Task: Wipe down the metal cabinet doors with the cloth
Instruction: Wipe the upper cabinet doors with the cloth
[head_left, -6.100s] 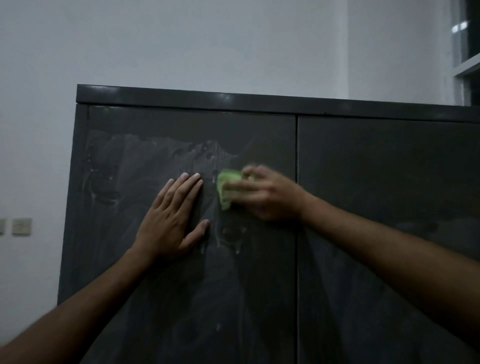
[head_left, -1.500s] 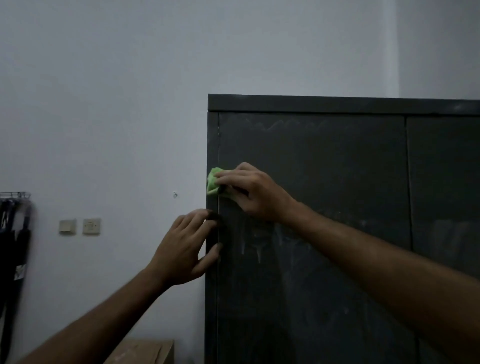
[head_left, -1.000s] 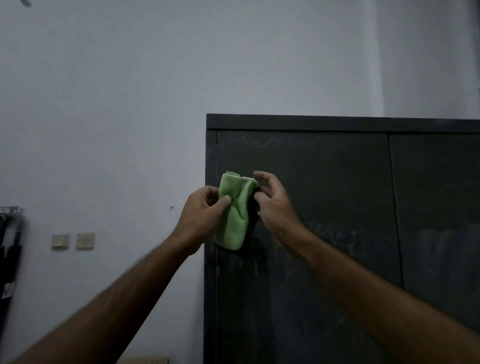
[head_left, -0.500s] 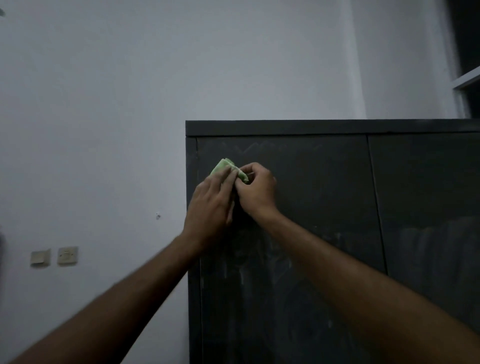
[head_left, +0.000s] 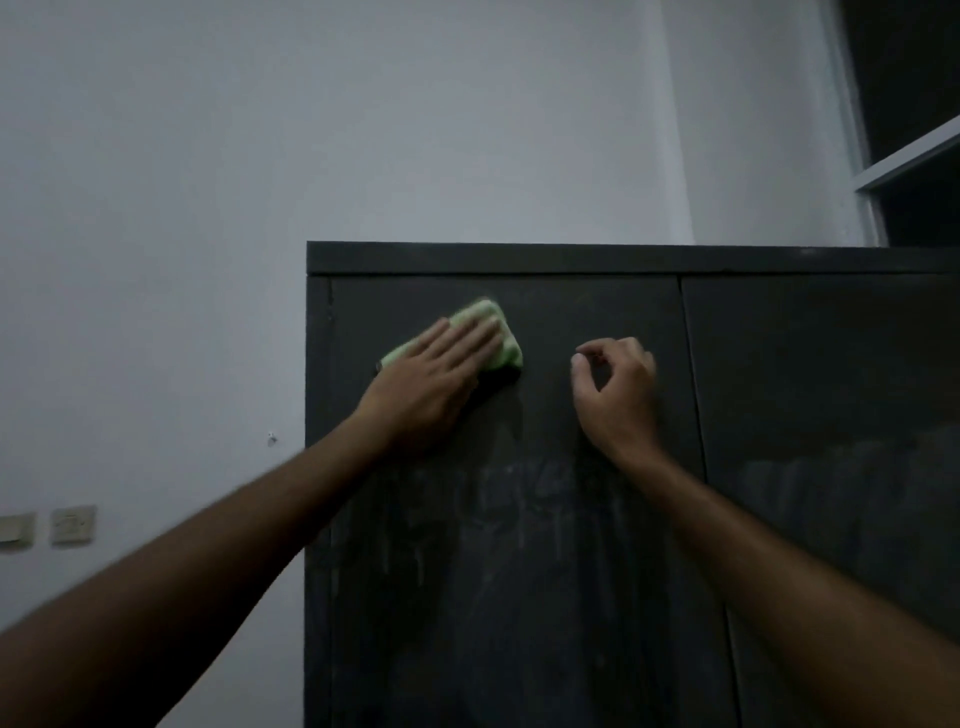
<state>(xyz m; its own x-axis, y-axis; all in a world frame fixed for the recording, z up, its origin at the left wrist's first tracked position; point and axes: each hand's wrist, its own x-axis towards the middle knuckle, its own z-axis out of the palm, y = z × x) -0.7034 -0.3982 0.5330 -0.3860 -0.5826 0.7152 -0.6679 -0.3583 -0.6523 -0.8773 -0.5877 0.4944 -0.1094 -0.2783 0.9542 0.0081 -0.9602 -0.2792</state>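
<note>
A dark metal cabinet (head_left: 571, 258) fills the lower right, with a left door (head_left: 545, 571) and a right door (head_left: 831, 364). A folded green cloth (head_left: 498, 319) lies flat against the upper left part of the left door. My left hand (head_left: 431, 384) presses on it with straight fingers. My right hand (head_left: 618, 389) hovers to the right of the cloth in front of the same door, fingers loosely curled, holding nothing. Pale wet streaks show lower on both doors.
A white wall (head_left: 156, 260) stands left of and above the cabinet, with two switch plates (head_left: 72, 525) low at the left. A dark window frame (head_left: 914, 156) sits at the upper right.
The cloth passed from my right hand to my left hand. My left hand now presses it flat on the door, and my right hand has drawn away to the right, free.
</note>
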